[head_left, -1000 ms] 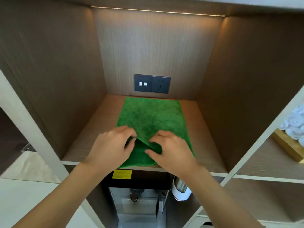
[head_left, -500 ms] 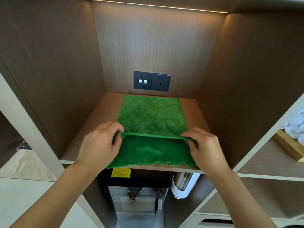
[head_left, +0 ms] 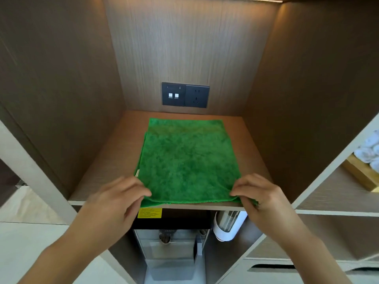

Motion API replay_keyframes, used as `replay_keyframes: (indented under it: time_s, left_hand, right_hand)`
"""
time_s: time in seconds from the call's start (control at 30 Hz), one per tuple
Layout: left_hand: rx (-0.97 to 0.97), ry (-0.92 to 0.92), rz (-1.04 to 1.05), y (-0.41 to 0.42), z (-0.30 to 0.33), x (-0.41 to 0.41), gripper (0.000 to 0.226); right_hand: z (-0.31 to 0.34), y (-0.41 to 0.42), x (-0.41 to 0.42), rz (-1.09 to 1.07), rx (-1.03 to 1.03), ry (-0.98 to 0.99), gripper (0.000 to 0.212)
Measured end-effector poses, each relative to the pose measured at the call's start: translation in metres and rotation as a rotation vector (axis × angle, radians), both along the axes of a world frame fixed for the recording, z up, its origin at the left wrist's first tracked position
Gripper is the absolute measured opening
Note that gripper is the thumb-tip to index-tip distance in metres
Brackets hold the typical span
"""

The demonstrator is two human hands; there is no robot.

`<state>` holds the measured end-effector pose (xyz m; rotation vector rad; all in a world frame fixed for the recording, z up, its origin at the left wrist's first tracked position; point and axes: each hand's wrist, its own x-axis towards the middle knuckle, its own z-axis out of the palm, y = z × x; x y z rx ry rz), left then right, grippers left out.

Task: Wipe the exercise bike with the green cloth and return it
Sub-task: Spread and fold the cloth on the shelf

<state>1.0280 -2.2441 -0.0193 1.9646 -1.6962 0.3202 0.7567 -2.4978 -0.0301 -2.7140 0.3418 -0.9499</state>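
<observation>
The green cloth [head_left: 187, 160] lies folded in two layers on the wooden shelf [head_left: 251, 144] of a cabinet niche, its near edge at the shelf's front lip. My left hand [head_left: 117, 203] pinches the cloth's near left corner. My right hand [head_left: 260, 199] pinches the near right corner. The top layer stops a little short of the bottom layer at the back. The exercise bike is not in view.
A dark switch and socket plate [head_left: 185, 95] sits on the niche's back wall. Below the shelf stand a drinks machine [head_left: 172, 242] and a cup dispenser [head_left: 227, 226]. A wooden tray with rolled white towels [head_left: 369, 152] rests on the right-hand shelf.
Both hands moved apart to the cloth's near corners, then drew the near flap back over the rest, so the cloth now lies folded flat.
</observation>
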Motion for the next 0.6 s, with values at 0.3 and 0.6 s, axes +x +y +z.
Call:
replay_keyframes:
  time_s: [0.3, 0.6]
  left_hand:
    - [0.036, 0.318, -0.074, -0.001, 0.037, -0.003, 0.015]
    - [0.545, 0.149, 0.171, -0.163, 0.012, 0.039, 0.078]
  right_hand:
    - [0.028, 0.008, -0.005, 0.064, 0.249, 0.034, 0.042]
    - [0.030, -0.040, 0.133, -0.233, 0.217, 0.711, 0.083]
